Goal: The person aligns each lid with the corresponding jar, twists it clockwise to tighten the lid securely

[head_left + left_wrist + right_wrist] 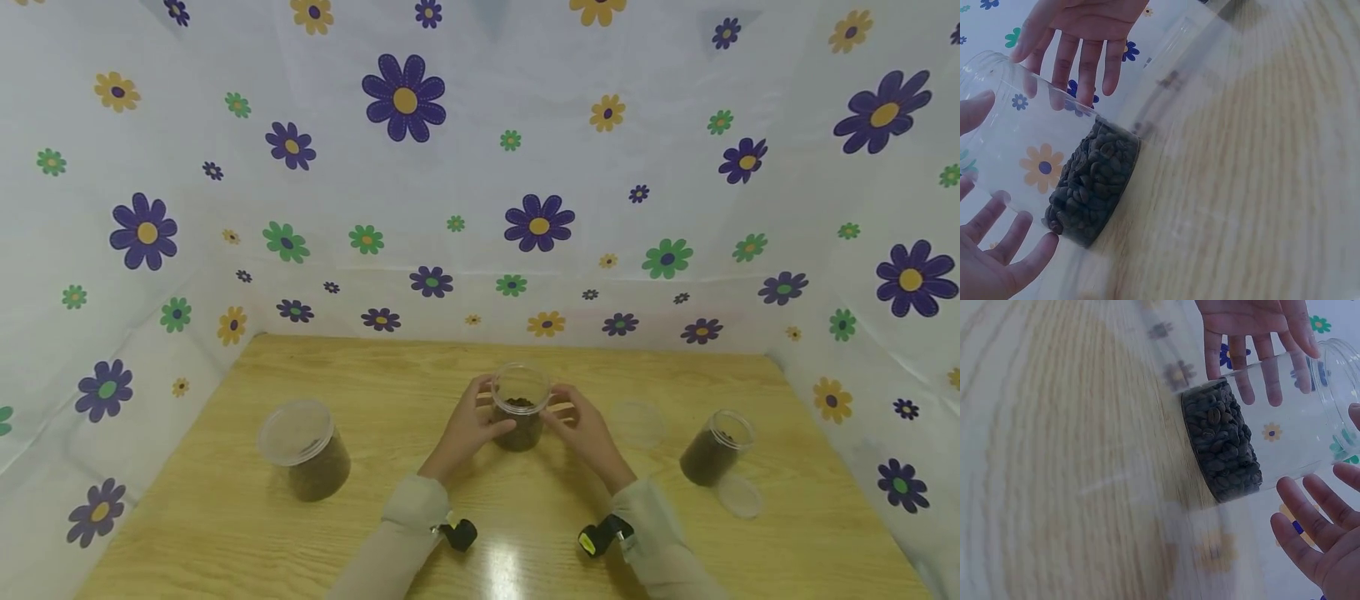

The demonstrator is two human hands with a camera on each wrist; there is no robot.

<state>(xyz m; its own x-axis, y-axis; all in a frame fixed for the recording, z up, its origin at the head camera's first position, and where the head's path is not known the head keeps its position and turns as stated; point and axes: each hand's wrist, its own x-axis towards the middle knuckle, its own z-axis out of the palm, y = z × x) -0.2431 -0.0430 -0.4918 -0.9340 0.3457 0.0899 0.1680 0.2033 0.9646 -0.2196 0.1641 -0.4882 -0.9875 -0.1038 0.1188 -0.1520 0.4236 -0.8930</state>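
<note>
A clear jar (519,429) with dark coffee beans (1094,181) in its lower part stands upright on the wooden table, its top uncovered. On its left side is my left hand (472,427), thumb across the front of the jar and fingers spread along the side. My right hand (583,429) mirrors it at the right, fingertips right at the wall. In the right wrist view the left hand (1250,328) shows partly through the jar, its fingers nearly straight. The fingers of the right hand (1329,537) are loosely extended beside it.
At the left stands a larger jar (321,473) of dark contents, with a translucent lid (295,433) on top. An uncovered jar (705,457) stands at the right beside a round lid (740,497). Another clear lid (639,423) lies right of my hands. Flower-printed cloth (465,175) surrounds the table.
</note>
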